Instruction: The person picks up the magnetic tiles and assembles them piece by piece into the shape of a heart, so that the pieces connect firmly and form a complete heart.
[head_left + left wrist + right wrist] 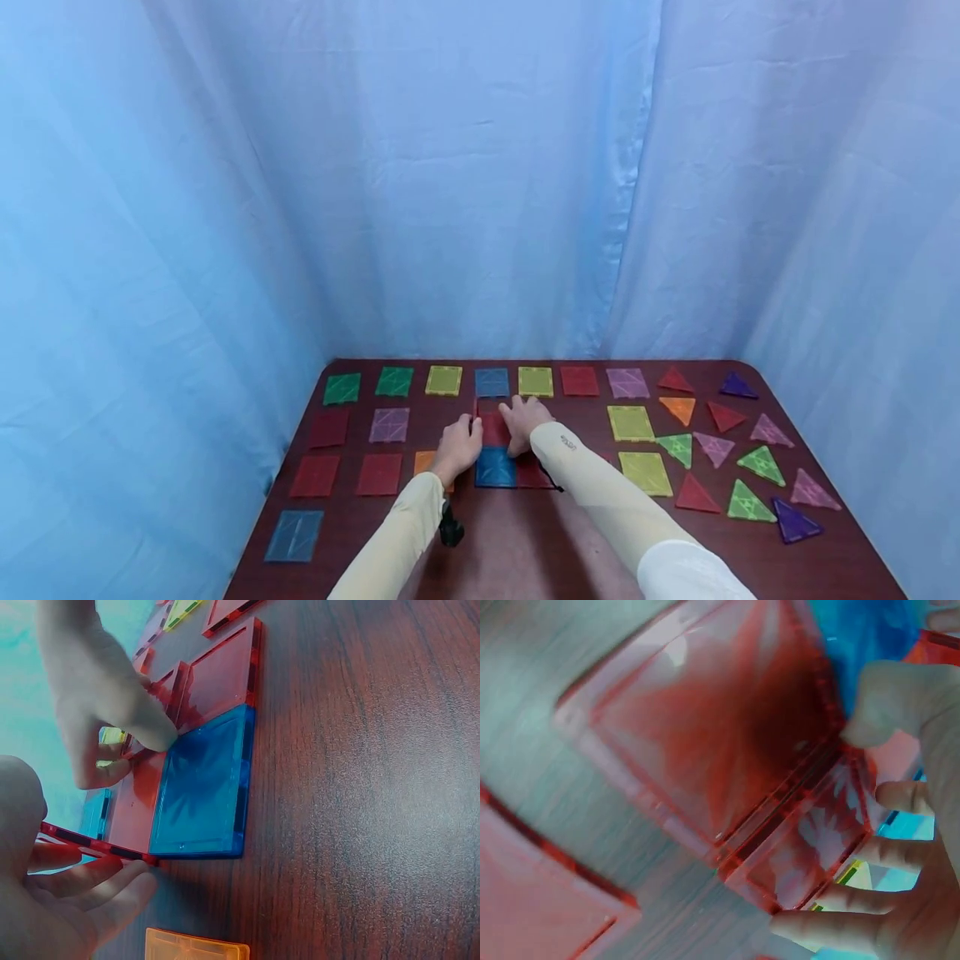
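In the head view, a blue tile [496,471] and flat red tile [493,429] lay edge to edge, lower centre, between left hand [457,446] and right hand [528,423]; loose triangles [752,504] lay unattached, lower right. In the left wrist view, lower left, bent left fingers pinched an upright red tile [90,844]. In the right wrist view, the right hand, lower right, seemingly gripped a tilted red tile [810,836] by its edges.

This is a curtained booth: pale blue drapes [480,183] enclose three sides of a wood-grain table [510,546].
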Available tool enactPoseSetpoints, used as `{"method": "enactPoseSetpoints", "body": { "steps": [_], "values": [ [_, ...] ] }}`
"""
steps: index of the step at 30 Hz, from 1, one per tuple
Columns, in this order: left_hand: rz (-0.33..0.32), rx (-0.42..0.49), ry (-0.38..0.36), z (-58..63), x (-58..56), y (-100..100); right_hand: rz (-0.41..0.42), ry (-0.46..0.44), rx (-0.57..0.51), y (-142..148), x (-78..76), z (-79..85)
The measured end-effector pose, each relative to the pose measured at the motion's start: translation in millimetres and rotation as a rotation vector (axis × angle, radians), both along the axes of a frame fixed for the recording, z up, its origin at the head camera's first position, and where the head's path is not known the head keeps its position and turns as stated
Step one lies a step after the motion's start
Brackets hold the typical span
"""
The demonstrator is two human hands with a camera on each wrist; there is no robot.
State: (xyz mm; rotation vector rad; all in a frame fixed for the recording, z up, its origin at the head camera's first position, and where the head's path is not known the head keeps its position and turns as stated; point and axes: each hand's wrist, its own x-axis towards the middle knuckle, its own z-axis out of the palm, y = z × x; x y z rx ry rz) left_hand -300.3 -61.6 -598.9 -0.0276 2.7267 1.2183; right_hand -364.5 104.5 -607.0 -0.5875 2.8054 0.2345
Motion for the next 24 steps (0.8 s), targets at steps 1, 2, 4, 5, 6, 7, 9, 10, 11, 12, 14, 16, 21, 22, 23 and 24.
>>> {"method": "enactPoseSetpoints", "body": {
  "steps": [1, 2, 4, 5, 6, 7, 9, 10, 11, 12, 14, 16, 21, 22, 23, 24],
  "values": [
    [-0.002, -0.001, 0.001, 0.4, -0.2, 0, -0.007, -0.008, -0.001, 0, -1.5, 1.5],
    [-0.003, 0.0, 0.002, 0.8, -0.4, 0, -0.01, -0.016, 0.004, 0, -3.0, 2.9],
    [-0.004, 0.002, 0.001, 1.4, -0.6, 0, -0.016, -0.025, 0.009, 0, -5.8, 4.0],
    [-0.006, 0.0, 0.003, 1.4, -0.8, 0, -0.021, -0.025, 0.012, 0, -6.8, 3.7],
    [-0.009, 0.0, 0.0, 1.6, -0.7, 0, -0.027, -0.024, 0.02, 0, -7.7, 3.2],
    [-0.011, 0.001, -0.006, 1.5, -0.6, 0, -0.031, -0.022, 0.029, 0, -8.4, 2.3],
    [-0.013, 0.004, -0.012, 1.5, -0.2, 0, -0.039, -0.023, 0.041, 0, -9.7, 0.2],
    [-0.016, 0.009, -0.016, 1.4, 0.2, 1, -0.044, -0.02, 0.044, 0, -10.0, -1.1],
    [-0.02, 0.012, -0.016, 1.5, 0.4, 1, -0.046, -0.017, 0.048, 0, -10.1, -2.4],
    [-0.02, 0.019, -0.018, 1.6, 0.8, 1, -0.047, -0.014, 0.048, 0, -10.5, -3.6],
    [-0.018, 0.023, -0.012, 1.4, 0.5, 0, -0.048, -0.007, 0.031, 0, -11.2, -5.1],
    [-0.021, 0.018, -0.011, 1.0, -0.3, 0, -0.047, -0.006, 0.008, 0, -11.8, -4.4],
    [-0.02, 0.013, -0.025, 0.6, -0.7, 0, -0.051, -0.03, -0.026, 2, -13.2, 1.8],
    [-0.018, 0.017, -0.027, 1.2, -0.3, 0, -0.052, -0.035, -0.026, 2, -14.0, 2.8],
    [-0.016, 0.021, -0.026, 1.8, 0.4, -1, -0.052, -0.04, -0.025, 2, -14.6, 3.7],
    [-0.015, 0.025, -0.026, 2.5, 1.0, -1, -0.052, -0.046, -0.024, 2, -15.4, 4.2]
  ]
}}
